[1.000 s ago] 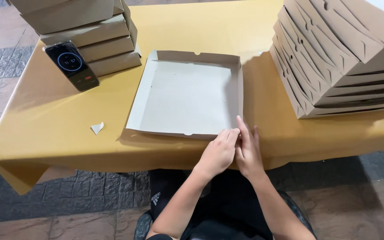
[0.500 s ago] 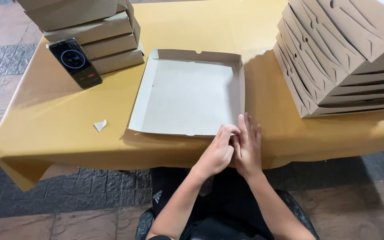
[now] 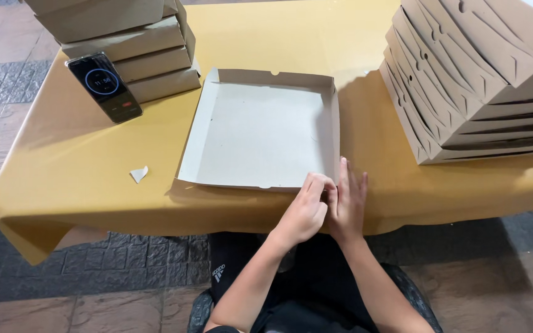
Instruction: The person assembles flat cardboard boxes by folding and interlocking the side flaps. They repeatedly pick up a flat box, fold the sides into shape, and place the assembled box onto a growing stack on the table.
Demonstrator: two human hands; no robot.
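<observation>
An open, shallow cardboard box tray (image 3: 260, 132) lies on the yellow-covered table (image 3: 94, 166), grey inside with low walls folded up. Both hands meet at its near right corner. My left hand (image 3: 306, 209) pinches the front wall's corner flap with curled fingers. My right hand (image 3: 348, 200) lies flat with fingers together, pressed against the outside of that corner on the tablecloth.
A stack of folded boxes (image 3: 137, 46) stands at the back left with a phone (image 3: 103, 86) leaning on it, its screen lit. A taller leaning stack of flat boxes (image 3: 470, 80) fills the right. A small paper scrap (image 3: 139, 174) lies near the front left.
Both hands have slid slightly forward and right along the box's near edge to its right corner. The box itself has not shifted.
</observation>
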